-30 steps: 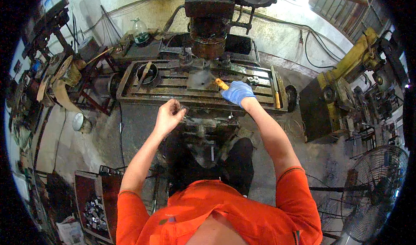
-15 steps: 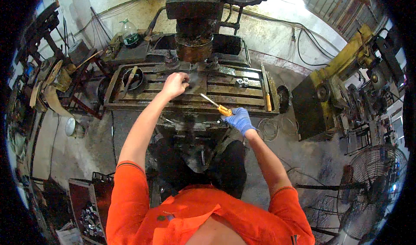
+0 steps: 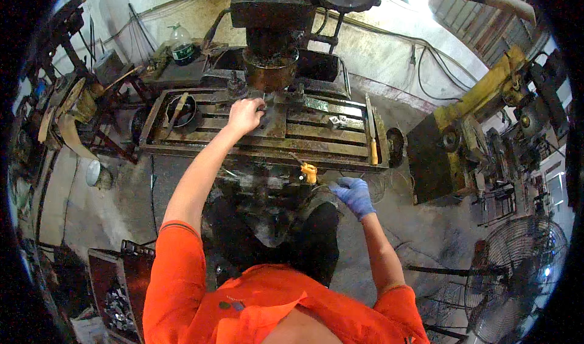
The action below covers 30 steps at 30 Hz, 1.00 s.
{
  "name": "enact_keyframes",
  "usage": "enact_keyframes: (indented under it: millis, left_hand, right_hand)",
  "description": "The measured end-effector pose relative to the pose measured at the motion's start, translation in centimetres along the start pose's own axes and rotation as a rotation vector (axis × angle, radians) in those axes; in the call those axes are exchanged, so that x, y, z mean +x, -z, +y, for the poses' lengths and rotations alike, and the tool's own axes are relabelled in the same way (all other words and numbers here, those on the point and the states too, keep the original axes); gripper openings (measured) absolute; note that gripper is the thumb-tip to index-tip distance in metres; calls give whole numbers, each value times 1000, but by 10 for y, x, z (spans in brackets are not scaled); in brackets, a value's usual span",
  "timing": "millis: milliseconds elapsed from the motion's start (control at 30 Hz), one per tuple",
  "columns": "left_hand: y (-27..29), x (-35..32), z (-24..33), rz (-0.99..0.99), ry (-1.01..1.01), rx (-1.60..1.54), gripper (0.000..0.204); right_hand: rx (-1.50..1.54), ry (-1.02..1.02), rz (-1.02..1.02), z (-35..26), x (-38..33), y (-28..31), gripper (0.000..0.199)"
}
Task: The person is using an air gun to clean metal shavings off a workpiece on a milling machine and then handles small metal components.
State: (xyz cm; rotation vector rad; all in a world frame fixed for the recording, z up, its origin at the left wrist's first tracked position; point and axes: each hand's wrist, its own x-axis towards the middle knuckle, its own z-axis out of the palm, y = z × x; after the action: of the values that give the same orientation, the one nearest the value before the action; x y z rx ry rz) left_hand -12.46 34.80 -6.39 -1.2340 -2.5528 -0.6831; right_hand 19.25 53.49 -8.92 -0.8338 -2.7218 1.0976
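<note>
Your right hand (image 3: 354, 195), in a blue glove, is closed around the yellow handle of a screwdriver (image 3: 306, 171), low in front of the milling machine table (image 3: 255, 142) and just off its near edge. The screwdriver's long axis runs on a slant: the handle end sits toward your gloved fist, and the thin dark shaft points up and to your left, its tip reaching the front edge of the table. The handle looks stubby and bright yellow with a darker band; the shaft is slim and hard to trace against the grimy metal behind it.

Your left hand (image 3: 245, 114), bare, is stretched out over the table and clenched on a dark metal part beneath the machine's rusty spindle head (image 3: 269, 70); what exactly the fingers grip I cannot tell.

The table is a long slotted slab lying crosswise in front of you. A round dark bowl (image 3: 182, 111) sits at its left end, and a long file with an orange handle (image 3: 370, 134) lies along its right end, pointing away from you
</note>
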Motion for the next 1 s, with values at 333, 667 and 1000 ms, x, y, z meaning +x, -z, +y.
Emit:
enact_keyframes:
  millis: [333,667,1000]
  left_hand:
    - [-23,12,8,158,109,-58,26]
    - [-13,30,7,-8,375,-140,41]
    - [-13,20,-7,72,390,-241,36]
  right_hand:
    - [225,68,209,-41,-28,81,29]
    - [819,1253,419,-237,18,334,38]
    - [438,1182,848,-200,-11,240,39]
